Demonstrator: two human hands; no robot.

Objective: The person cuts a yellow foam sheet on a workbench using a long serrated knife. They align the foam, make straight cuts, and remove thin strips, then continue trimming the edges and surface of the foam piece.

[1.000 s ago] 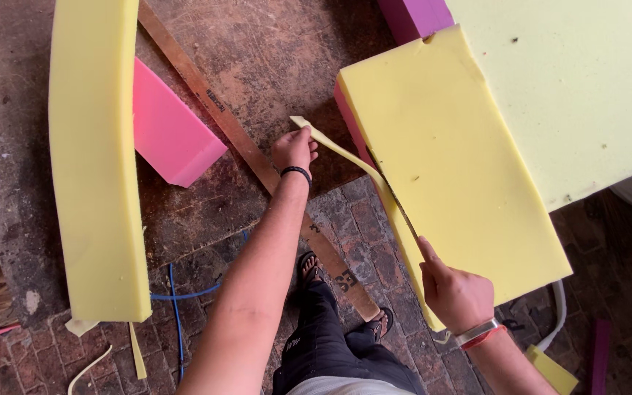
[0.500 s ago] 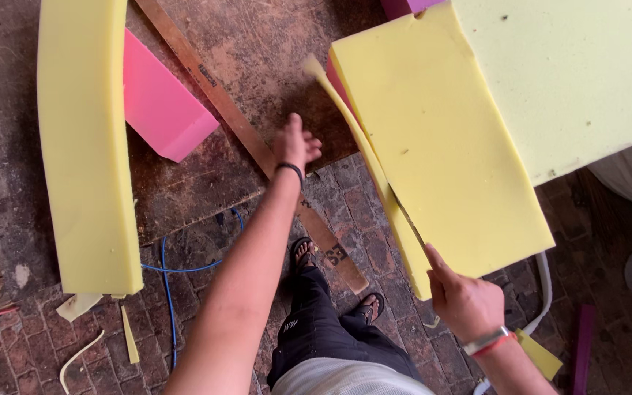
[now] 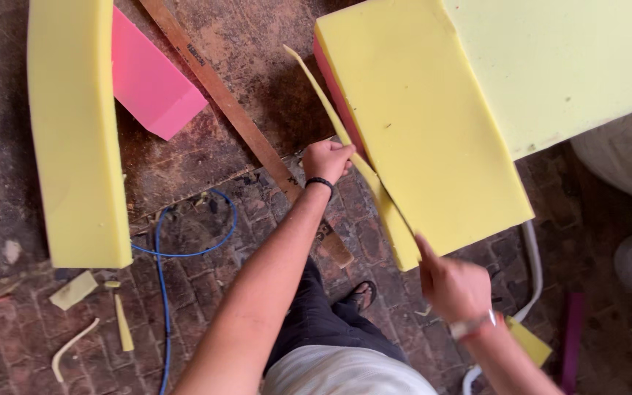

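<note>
A thick yellow foam slab [image 3: 433, 132] lies on a pink foam layer [image 3: 333, 82] over the worn work surface. A thin yellow strip [image 3: 314, 86] peels away from the slab's left edge, its free end pointing up-left. My left hand [image 3: 327, 159] is closed around this strip at its middle, beside the slab's edge. My right hand [image 3: 451, 285] is at the slab's near corner, closed on a thin blade [image 3: 402, 213] that runs into the gap between strip and slab.
A long yellow foam piece [image 3: 74, 132] and a pink foam block [image 3: 148, 80] lie at the left, with a wooden straightedge [image 3: 221, 102] slanting between them and the slab. A pale sheet [image 3: 572, 66] covers the slab's right. Blue cable [image 3: 166, 292], foam scraps [image 3: 74, 289] and white hose [image 3: 532, 271] litter the brick floor.
My left hand slid from the strip's free tip down to its middle and closed on it. The strip's free end now stands clear. The right hand stayed at the near corner.
</note>
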